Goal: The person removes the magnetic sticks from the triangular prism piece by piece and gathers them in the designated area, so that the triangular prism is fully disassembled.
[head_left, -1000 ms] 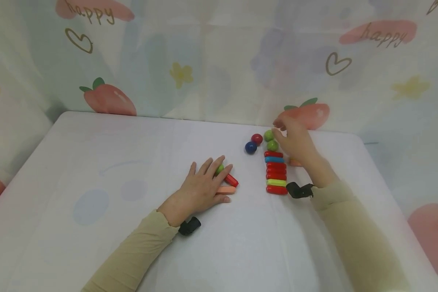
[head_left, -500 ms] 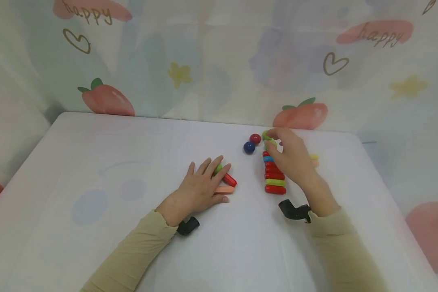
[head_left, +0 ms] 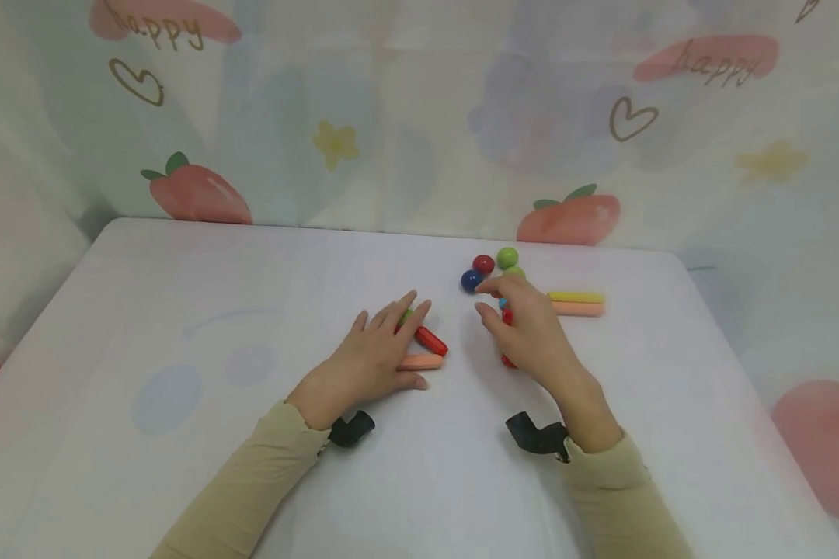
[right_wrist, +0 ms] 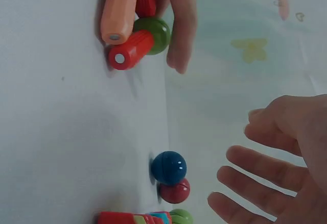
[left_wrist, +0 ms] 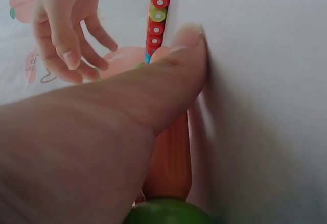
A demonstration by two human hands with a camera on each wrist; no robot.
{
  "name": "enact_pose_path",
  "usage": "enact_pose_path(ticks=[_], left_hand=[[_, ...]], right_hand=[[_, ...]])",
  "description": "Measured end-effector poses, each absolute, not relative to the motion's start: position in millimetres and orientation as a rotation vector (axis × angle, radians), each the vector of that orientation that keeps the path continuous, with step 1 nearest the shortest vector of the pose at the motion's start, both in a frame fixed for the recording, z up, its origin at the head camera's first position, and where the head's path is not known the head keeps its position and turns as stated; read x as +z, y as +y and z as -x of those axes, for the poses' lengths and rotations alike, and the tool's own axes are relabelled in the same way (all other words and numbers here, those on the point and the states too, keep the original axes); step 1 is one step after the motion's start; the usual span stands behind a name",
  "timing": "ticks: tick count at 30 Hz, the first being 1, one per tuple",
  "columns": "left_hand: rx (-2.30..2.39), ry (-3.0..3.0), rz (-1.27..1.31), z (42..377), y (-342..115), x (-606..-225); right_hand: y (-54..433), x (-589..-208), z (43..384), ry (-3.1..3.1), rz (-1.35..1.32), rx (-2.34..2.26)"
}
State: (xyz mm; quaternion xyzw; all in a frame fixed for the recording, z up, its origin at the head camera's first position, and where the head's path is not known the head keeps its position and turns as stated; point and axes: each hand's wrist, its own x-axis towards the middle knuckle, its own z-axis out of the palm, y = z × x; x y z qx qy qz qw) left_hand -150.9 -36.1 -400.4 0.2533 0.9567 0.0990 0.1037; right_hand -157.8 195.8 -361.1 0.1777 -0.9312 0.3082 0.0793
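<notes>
My left hand (head_left: 363, 353) lies spread and palm down over a small pile of toy rods. A red rod (head_left: 431, 341), a peach rod (head_left: 421, 362) and a green ball (right_wrist: 162, 34) show around its fingers; its palm hides the rest. My right hand (head_left: 534, 334) hovers over a row of coloured rods (left_wrist: 156, 27), fingers loosely bent and apart, nothing between them. That row, mostly red, is largely hidden beneath it in the head view. Just beyond its fingertips are a blue ball (head_left: 471, 281), a red ball (head_left: 483, 264) and two green balls (head_left: 507, 258).
Right of the right hand, a yellow rod (head_left: 576, 297) and a peach rod (head_left: 579, 309) lie side by side. Everything rests on a white-covered table (head_left: 252, 466). Behind its far edge hangs a printed curtain (head_left: 391, 116). Each wrist carries a black camera mount (head_left: 534, 435).
The right hand has come from beside the green balls at the back, leftward and nearer, over the row of rods, uncovering the yellow and peach rods. The left hand stays on its pile.
</notes>
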Motion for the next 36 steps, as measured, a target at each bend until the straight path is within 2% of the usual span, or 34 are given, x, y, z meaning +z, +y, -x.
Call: enact_pose_path(ticks=[22,36], left_hand=[[0.270,2.857,-0.808,154.5,-38.0,-410.5],[0.220,2.868,-0.806,153.8,-36.4,-409.6]], right_hand=[[157.2,-389.4,149.9,-3.043,-0.735,0.963],[152.7,-397.5,151.0,-3.027,-0.723,0.913]])
